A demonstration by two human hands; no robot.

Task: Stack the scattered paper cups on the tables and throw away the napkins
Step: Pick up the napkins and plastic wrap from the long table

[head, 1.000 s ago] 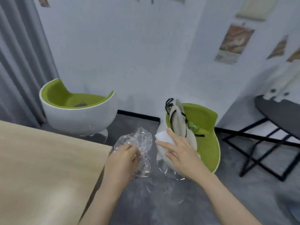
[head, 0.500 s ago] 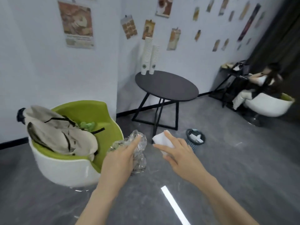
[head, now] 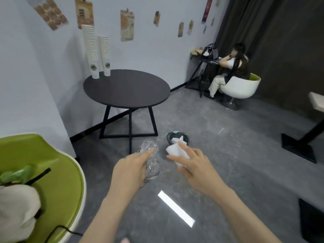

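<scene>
My left hand (head: 130,170) grips one crumpled plastic wrap (head: 152,159); my right hand (head: 194,166) pinches one napkin (head: 175,151). Beyond my fingers: one bin (head: 177,138), two cup stacks (head: 96,53) on the tabletop (head: 126,88).

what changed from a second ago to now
The view swung right, from the wooden table and green chairs to the round black table with its two cup stacks. The waste bin on the floor came into view, now just beyond the hands. Unchanged: the left hand holds the crumpled clear plastic, the right hand the white napkin.
</scene>
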